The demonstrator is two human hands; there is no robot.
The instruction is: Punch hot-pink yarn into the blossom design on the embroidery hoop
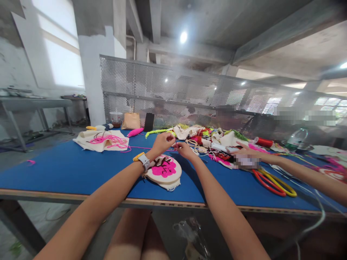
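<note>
My left hand (pixel 163 141), with a watch (pixel 142 160) on its wrist, is closed in a pinch above the table. Close against it, my right hand (pixel 184 149) pinches too. A small, thin, dark thing shows between the fingertips, too small to name. A strand of pink yarn (pixel 141 147) runs from the left toward my hands, passing behind the left one. Below them lies an embroidery hoop (pixel 176 172) with cream cloth, worked with a bright pink shape and dark brown branch-like lines. My left wrist covers part of its left side.
Loose pink yarn (pixel 108 140) lies on cream cloth (pixel 84 140) at the left. Behind my hands are a pink yarn bundle (pixel 135 132), a phone-like black slab (pixel 149 122) and heaped cloth (pixel 187 130). Another person's hand (pixel 248 153) reaches in near red and yellow hoops (pixel 288 186).
</note>
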